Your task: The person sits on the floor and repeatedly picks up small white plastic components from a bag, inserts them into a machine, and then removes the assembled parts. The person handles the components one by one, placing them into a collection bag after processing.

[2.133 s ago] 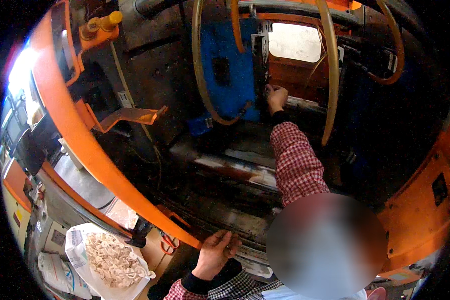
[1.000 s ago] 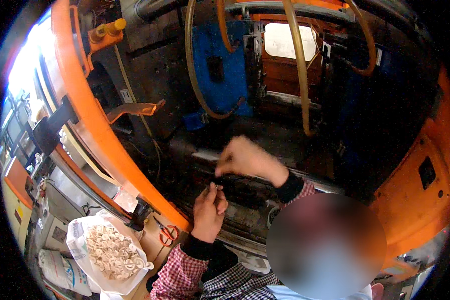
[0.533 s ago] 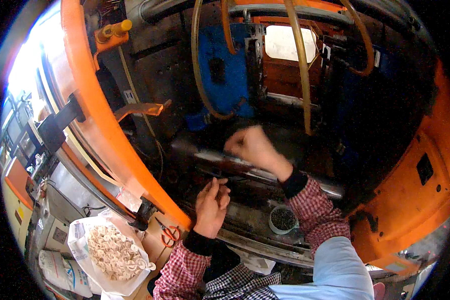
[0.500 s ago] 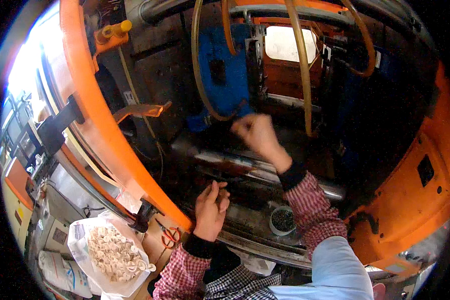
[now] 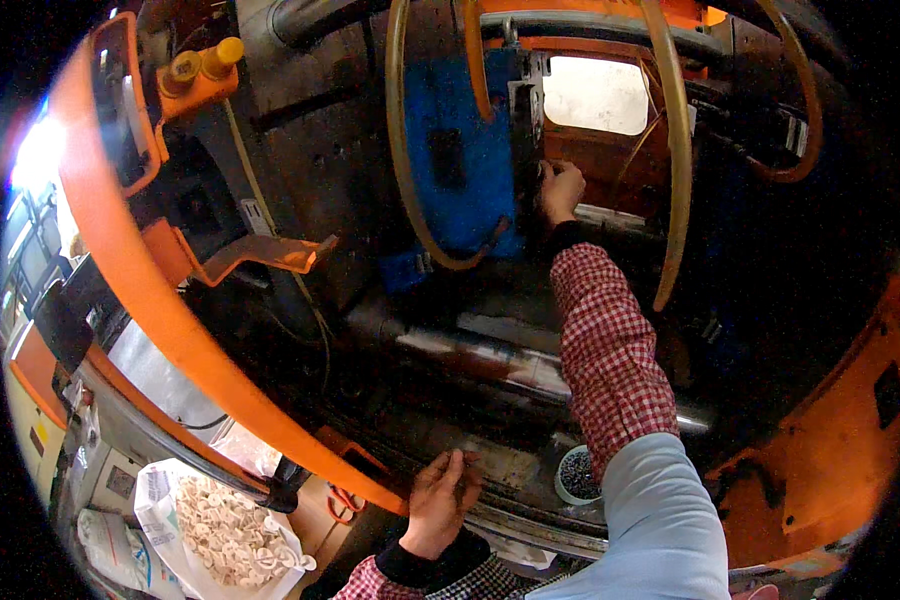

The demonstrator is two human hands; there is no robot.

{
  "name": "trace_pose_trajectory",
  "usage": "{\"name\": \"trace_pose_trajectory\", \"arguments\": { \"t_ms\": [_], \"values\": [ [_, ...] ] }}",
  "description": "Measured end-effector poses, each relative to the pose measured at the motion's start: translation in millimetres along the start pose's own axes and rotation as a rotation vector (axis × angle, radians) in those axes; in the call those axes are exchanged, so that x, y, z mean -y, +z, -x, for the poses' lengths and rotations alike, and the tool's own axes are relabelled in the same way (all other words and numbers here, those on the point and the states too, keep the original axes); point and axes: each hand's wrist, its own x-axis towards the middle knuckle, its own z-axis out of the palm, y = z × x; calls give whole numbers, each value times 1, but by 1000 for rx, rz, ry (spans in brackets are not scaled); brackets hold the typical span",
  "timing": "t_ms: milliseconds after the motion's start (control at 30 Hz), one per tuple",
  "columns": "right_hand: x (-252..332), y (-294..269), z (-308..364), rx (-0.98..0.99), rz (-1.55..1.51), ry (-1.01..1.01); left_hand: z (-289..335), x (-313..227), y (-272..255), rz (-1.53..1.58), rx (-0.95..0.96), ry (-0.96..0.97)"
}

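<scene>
My right hand (image 5: 561,190) reaches deep into the machine, its fingers pinched against the dark metal mould face (image 5: 526,130) beside a blue block (image 5: 458,160). Whatever is between those fingertips is too small to make out. Low at the machine's front edge is my left hand (image 5: 438,505), its fingers curled in with the thumb near them; its palm's contents, if any, are hidden. A small pale bowl (image 5: 562,492) of tiny dark pieces stands on the ledge under my right forearm.
Translucent hoses (image 5: 678,150) hang around my right arm. A shiny metal bar (image 5: 490,358) crosses below. Orange frame parts (image 5: 195,345) curve along the left. Outside lie a white bag (image 5: 155,505) of off-white plastic parts (image 5: 232,530) and red-handled scissors (image 5: 345,505).
My right hand has moved up and away from me, from above the metal bar to the mould face. My left hand sits lower in view, and the view itself has shifted.
</scene>
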Motion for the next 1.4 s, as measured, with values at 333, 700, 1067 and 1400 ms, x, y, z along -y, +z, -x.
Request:
{"name": "trace_pose_trajectory", "arguments": {
  "t_ms": [333, 700, 1067, 1400],
  "values": [
    [-3, 5, -1, -15, 33, -54, -7, 6, 2, 22, 15, -8],
    [-48, -11, -39, 193, 407, -187, -10, 10, 5, -358, 299, 263],
    [155, -193, 182, 1408, -201, -551, -10, -27, 14, 107, 151, 211],
    [136, -201, 192, 1357, -337, -550, -15, -27, 23, 153, 228, 118]
  ]
}}
